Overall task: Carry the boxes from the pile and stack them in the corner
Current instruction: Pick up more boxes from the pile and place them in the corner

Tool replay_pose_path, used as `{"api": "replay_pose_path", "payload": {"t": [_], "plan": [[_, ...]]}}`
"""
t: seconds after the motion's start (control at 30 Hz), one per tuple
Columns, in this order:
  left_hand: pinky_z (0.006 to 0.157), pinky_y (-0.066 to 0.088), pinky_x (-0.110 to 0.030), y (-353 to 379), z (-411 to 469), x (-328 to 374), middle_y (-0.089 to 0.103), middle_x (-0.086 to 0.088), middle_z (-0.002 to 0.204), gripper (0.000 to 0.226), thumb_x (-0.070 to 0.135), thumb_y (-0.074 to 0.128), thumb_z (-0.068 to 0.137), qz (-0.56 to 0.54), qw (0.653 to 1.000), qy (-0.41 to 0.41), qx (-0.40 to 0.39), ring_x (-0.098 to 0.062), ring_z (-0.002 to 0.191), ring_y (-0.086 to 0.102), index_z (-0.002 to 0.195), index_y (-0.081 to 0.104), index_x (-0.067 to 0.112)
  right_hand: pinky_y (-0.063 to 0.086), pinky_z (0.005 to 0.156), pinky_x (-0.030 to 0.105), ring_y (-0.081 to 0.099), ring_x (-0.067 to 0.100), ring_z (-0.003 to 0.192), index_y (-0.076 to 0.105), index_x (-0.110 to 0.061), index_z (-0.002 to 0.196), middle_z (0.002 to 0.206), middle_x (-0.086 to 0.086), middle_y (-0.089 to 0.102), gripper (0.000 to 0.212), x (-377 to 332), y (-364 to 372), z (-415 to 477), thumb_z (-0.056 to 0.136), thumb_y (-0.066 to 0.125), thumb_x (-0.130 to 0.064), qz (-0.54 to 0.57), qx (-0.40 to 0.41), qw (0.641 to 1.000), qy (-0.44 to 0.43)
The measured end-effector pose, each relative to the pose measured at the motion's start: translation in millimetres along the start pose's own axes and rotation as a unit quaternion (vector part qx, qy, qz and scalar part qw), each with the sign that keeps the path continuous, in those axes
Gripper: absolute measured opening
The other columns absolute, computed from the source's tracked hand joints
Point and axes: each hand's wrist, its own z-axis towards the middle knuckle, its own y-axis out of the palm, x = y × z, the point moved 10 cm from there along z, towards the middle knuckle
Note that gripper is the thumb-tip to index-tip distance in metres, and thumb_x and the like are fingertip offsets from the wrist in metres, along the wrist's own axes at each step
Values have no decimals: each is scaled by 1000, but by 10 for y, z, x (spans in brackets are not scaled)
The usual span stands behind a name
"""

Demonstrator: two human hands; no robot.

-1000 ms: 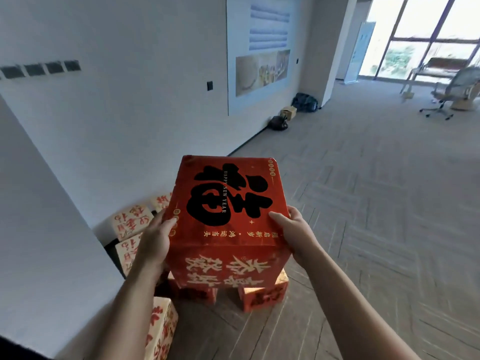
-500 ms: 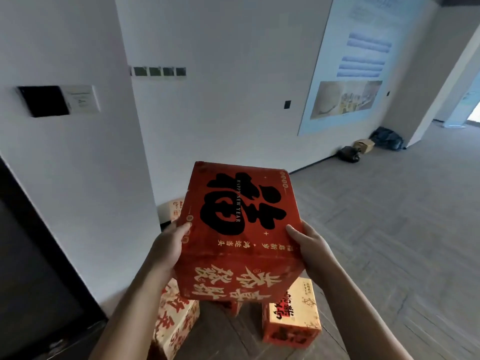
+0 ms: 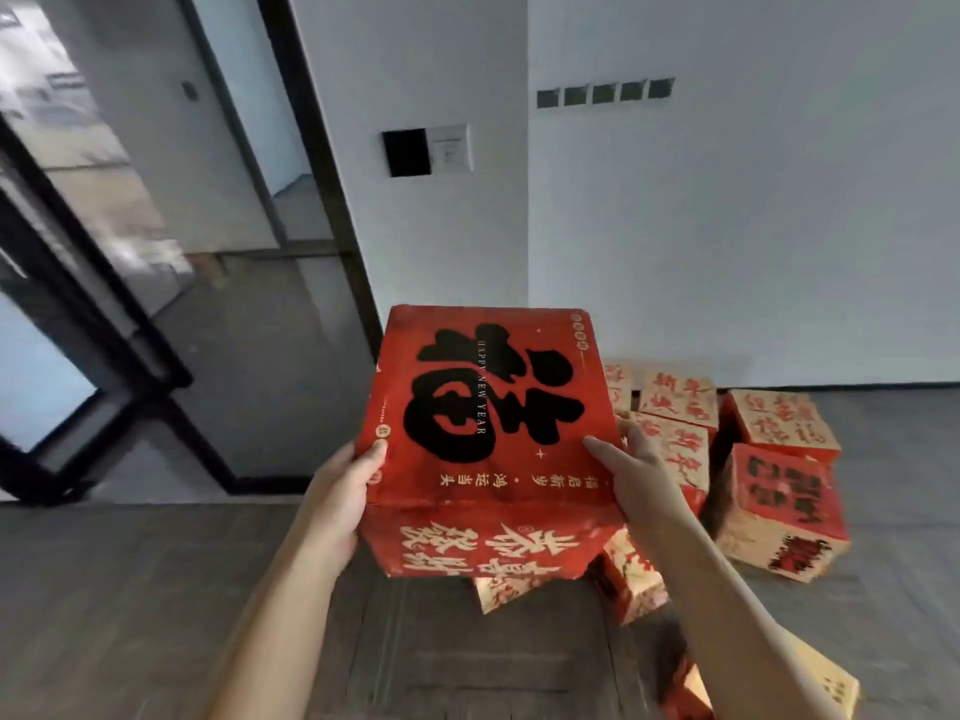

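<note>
Red box [image 3: 488, 407] is up off the floor [image 3: 156, 589], held out in front of me w/ the big black character facing up. Left grip [image 3: 340, 491] is clamped on its left side, thumb hooked over the top edge. Right grip [image 3: 639, 475] is clamped on the right side the same way, thumb on top; other fingers are hidden behind the box. One grip per side bc the box is wide & the cardboard looks soft (near bottom edge is creased), so I reckon squeezing from both sides keeps it level. Pile [image 3: 779, 459] lies jumbled on the floor by the white wall [image 3: 727, 226], just beyond & right of the box, some boxes tilted. Which corner is for stacking, can't tell. I'd say mid-carry; box not set down yet.
</note>
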Motion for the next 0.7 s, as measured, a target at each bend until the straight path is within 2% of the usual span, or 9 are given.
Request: {"api": "replay_pose_path", "payload": {"t": [0.13, 0.23, 0.3, 0.37, 0.43, 0.57, 0.7], "plan": [[83, 56, -42, -962, -473, -89, 80, -7, 93, 21, 31, 59, 99, -53, 990, -29, 128, -25, 86, 75, 102, 75, 18, 62, 91, 58, 76, 29, 104, 50, -25, 142, 121, 6, 74, 41, 180, 844, -148, 103, 64, -31, -46, -85, 995, 10], [77, 56, -40, -1836, -939, -184, 79, -8, 87, 23, 31, 60, 98, -98, 966, -46, 234, -27, 80, 73, 96, 76, 15, 64, 85, 48, 75, 26, 102, 49, -27, 136, 118, 3, 73, 33, 265, 1646, -456, 106, 60, -34, -73, -160, 984, 10], [78, 57, -41, -2411, -1280, -250, 78, -11, 89, 24, 30, 59, 98, -111, 952, -46, 281, -26, 75, 73, 93, 75, 13, 63, 82, 43, 75, 25, 101, 48, -27, 136, 118, 2, 72, 32, 359, 2202, -729, 106, 59, -32, -98, -207, 973, 7], [73, 58, -41, -2957, -1650, -297, 79, -12, 90, 25, 25, 53, 102, -132, 942, -30, 306, -24, 72, 74, 96, 73, 11, 61, 93, 50, 74, 27, 106, 48, -26, 142, 122, 3, 72, 40, 519, 2788, -1044, 105, 61, -33, -126, -249, 960, 7], [75, 58, -41, -3522, -2033, -370, 78, -16, 99, 26, 20, 46, 105, -162, 932, -13, 322, -27, 79, 75, 105, 71, 10, 58, 99, 56, 73, 29, 108, 48, -27, 145, 125, 2, 72, 44, 714, 3406, -1403, 104, 63, -35, -151, -292, 944, 7], [69, 54, -34, -4868, -2922, -607, 79, -11, 96, 29, 24, 46, 106, -155, 902, 22, 403, -21, 78, 76, 116, 70, 12, 60, 96, 54, 76, 26, 103, 54, -29, 140, 119, -1, 75, 43, 1165, 4627, -2330, 99, 68, -34, -175, -367, 914, 18], [70, 52, -32, -6053, -3766, -797, 79, -10, 100, 29, 23, 45, 107, -170, 876, 42, 450, -18, 82, 74, 115, 70, 12, 60, 95, 55, 76, 24, 104, 56, -37, 138, 119, -3, 76, 46, 1622, 5679, -3383, 94, 67, -42, -197, -425, 883, 20]]}}
